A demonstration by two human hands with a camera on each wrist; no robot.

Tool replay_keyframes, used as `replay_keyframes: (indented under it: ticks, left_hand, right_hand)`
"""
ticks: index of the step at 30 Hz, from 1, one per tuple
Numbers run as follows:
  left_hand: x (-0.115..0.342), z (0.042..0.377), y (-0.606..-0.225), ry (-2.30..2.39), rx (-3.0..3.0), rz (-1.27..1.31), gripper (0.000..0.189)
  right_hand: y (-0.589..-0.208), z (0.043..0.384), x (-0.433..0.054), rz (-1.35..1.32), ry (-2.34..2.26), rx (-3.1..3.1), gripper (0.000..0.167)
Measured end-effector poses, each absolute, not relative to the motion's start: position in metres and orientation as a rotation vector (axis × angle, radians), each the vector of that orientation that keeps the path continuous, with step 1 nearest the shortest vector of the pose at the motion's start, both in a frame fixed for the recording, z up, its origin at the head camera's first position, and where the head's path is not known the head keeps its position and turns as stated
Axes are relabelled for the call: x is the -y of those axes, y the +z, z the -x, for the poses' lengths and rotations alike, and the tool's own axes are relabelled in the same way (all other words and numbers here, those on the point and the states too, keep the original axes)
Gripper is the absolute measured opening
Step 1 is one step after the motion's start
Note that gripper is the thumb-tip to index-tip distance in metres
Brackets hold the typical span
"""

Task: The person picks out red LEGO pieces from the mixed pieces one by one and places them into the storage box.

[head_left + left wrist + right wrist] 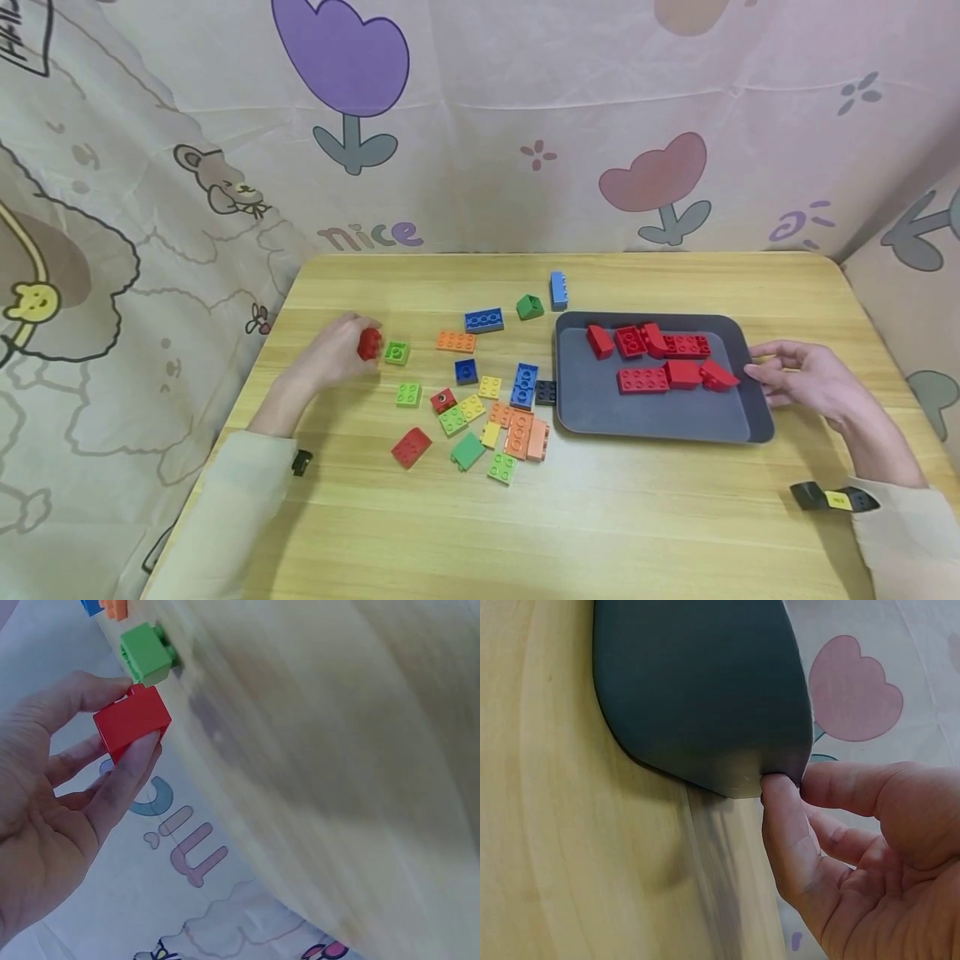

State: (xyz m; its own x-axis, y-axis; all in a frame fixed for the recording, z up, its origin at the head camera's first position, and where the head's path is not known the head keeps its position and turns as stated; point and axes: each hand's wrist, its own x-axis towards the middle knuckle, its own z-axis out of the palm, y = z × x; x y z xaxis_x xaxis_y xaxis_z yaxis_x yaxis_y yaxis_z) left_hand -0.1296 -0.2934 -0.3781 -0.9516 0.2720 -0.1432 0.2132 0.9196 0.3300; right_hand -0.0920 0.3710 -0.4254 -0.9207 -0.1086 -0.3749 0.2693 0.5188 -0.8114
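Observation:
Between thumb and fingers, my left hand (341, 352) pinches a red brick (133, 720) at the table's left side. Just beside it is a light green brick (397, 353); in the left wrist view the green brick (148, 654) appears right past the red one. My right hand (806, 379) grips the right-hand rim of a dark grey tray (592, 417), thumb and finger on either side of the tray's edge (735, 769) in the right wrist view. Several red bricks, among them a long studded one (642, 381) and a sloped one (599, 342), lie inside the tray.
Left of the tray lie loose bricks: a red one (411, 447), a red one with an eye (443, 400), a blue one (524, 385), orange, yellow and green ones. A blue brick (558, 291) is near the back edge. Printed cloth (480, 192) hangs behind the wooden table (637, 517).

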Motion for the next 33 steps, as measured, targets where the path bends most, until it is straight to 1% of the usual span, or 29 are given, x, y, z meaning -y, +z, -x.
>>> replay_keyframes:
  ticks: [11, 24, 33]
  left_hand:
    - [0.285, 0.13, -0.357, 0.414, -2.918, -0.389, 0.065]
    - [0.252, 0.127, -0.328, 0.309, -2.917, -0.493, 0.064]
    - [0.233, 0.13, -0.322, 0.286, -2.88, -0.569, 0.064]
  right_hand:
    - [-0.425, 0.093, -0.371, -0.124, -1.357, -2.398, 0.051]
    - [-0.425, 0.092, -0.371, -0.124, -1.336, -2.413, 0.052]
    - [-0.425, 0.092, -0.371, -0.129, -1.35, -2.401, 0.052]
